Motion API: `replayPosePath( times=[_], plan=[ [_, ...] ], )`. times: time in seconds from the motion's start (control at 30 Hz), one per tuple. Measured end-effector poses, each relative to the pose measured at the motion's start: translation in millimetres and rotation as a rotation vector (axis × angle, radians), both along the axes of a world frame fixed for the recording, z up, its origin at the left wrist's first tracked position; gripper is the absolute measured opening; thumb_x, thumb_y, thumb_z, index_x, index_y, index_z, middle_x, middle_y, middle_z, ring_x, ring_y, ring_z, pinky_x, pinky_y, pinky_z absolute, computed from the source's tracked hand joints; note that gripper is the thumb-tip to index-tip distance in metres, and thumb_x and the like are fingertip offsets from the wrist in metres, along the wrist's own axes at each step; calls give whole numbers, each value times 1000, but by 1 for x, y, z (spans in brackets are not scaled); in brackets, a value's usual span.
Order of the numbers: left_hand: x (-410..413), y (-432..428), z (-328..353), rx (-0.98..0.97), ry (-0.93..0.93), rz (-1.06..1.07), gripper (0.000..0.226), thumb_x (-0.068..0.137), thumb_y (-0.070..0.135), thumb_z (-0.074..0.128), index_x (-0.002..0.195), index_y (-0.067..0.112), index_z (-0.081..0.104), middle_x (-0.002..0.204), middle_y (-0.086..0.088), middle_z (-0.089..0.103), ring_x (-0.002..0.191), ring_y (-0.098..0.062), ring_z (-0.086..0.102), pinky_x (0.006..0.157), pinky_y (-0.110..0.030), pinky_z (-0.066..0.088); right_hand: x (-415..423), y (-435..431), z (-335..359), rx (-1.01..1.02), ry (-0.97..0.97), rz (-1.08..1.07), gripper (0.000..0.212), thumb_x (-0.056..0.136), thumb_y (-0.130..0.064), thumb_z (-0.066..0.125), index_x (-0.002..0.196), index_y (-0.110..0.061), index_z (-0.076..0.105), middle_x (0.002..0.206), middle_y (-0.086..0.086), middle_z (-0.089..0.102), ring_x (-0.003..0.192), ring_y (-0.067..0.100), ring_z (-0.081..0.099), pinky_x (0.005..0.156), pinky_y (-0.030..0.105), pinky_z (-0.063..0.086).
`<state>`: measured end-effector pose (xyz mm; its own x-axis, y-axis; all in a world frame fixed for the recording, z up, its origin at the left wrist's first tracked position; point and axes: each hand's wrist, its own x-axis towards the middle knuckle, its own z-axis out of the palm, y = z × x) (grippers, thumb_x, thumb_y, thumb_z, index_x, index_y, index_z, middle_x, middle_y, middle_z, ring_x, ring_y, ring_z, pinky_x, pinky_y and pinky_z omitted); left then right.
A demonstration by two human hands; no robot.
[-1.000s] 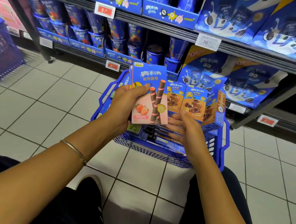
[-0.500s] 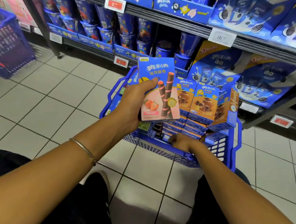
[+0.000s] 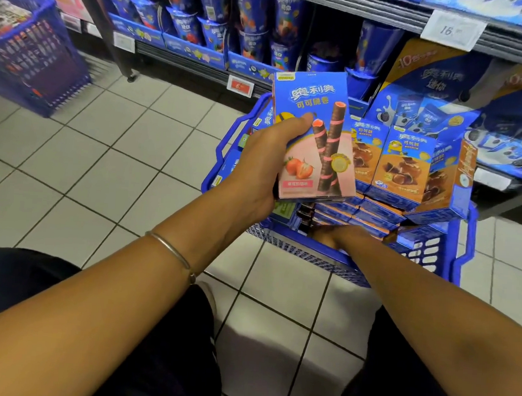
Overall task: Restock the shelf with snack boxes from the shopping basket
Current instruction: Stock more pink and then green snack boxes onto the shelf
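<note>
My left hand grips the strawberry wafer-roll box; right hand in shopping basket, grip hidden, so I should lift clear of chocolate boxes at 1 o'clock.

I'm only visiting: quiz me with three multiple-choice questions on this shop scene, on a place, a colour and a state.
1. Where is the right hand? A on a shelf; B down in the basket among boxes; C on the floor.
2. The basket's colour? A blue; B red; C green.
3. What is the left hand doing? A hanging idle; B pressing the floor; C gripping a box.
Answers: B, its wrist dips past the rim; A, rim and mesh are blue; C, its thumb lies across the box's front.
</note>
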<state>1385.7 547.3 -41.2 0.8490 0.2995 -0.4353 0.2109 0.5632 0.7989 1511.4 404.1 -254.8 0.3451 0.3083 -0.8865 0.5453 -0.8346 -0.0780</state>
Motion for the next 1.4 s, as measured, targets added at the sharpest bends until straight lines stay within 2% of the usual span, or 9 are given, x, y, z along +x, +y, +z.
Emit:
replayPosePath(
  times=[0.2, 0.27, 0.37, 0.5, 0.73, 0.9, 1.1, 1.23, 1.4],
  plan=[
    [5, 0, 0, 17, -4, 22, 18, 100, 26, 65, 110, 11, 69, 118, -23, 72, 106, -43, 69, 100, -61, 55, 0, -8, 20, 152, -46, 159, 32, 103, -25, 45, 129, -25, 63, 137, 6, 59, 116, 27, 54, 101, 45, 48],
    [7, -1, -1, 24, -3, 30, 20, 100, 26, 65, 112, 11, 69, 129, -27, 69, 118, -49, 67, 102, -65, 53, -2, -19, 34, 304, -65, 124, 32, 101, -20, 52, 124, -31, 70, 138, 0, 60, 123, 26, 50, 105, 41, 45],
    [9, -2, -1, 28, 2, 23, 17, 100, 27, 66, 107, 12, 70, 124, -24, 72, 114, -48, 69, 101, -62, 55, -9, -44, 55, 575, -127, -33, 27, 93, -14, 69, 111, -32, 78, 139, -2, 60, 130, 25, 50, 111, 41, 41],
    [9, -4, 0, 21, -3, 12, 15, 99, 28, 67, 104, 14, 72, 108, -14, 75, 97, -35, 73, 92, -54, 60, -29, -74, 84, 1009, -242, -323, 35, 86, 9, 70, 89, -26, 77, 109, 0, 65, 108, 23, 61, 93, 40, 51],
    [6, -6, -2, 36, -3, 35, 14, 100, 30, 66, 102, 16, 71, 100, -9, 78, 84, -28, 77, 77, -43, 65, -41, -87, 130, 1518, -421, -775, 25, 98, 4, 56, 95, -18, 68, 101, -7, 67, 93, 1, 66, 77, 13, 51],
    [1, -7, -4, 31, 7, 50, 20, 103, 36, 61, 105, 18, 68, 104, -11, 79, 83, -28, 78, 69, -40, 65, -34, -92, 165, 1663, -379, -1052, 25, 100, -2, 53, 115, -17, 66, 96, -25, 69, 86, -4, 66, 69, 13, 50],
    [-5, -14, -4, 123, 23, 53, 35, 105, 40, 59, 80, 25, 80, 102, -11, 81, 84, -28, 78, 81, -47, 64, -32, -90, 212, 1923, 37, -1404, 37, 101, -6, 54, 136, -19, 60, 122, 15, 64, 86, 20, 71, 79, 32, 59],
    [-6, -21, -3, 183, 82, 37, 39, 103, 50, 59, 85, 23, 80, 105, -12, 81, 100, -37, 77, 91, -56, 62, -38, -75, 226, 1894, 135, -1441, 38, 102, -11, 54, 138, -3, 55, 127, 16, 68, 94, 21, 74, 81, 35, 59],
    [-5, -30, 0, 247, 149, 12, 59, 95, 76, 48, 99, 26, 79, 105, -10, 81, 95, -35, 79, 89, -61, 61, -58, -43, 224, 1728, 141, -1440, 27, 101, -14, 58, 127, -9, 64, 113, 14, 75, 95, 27, 73, 84, 45, 60]
  ],
)
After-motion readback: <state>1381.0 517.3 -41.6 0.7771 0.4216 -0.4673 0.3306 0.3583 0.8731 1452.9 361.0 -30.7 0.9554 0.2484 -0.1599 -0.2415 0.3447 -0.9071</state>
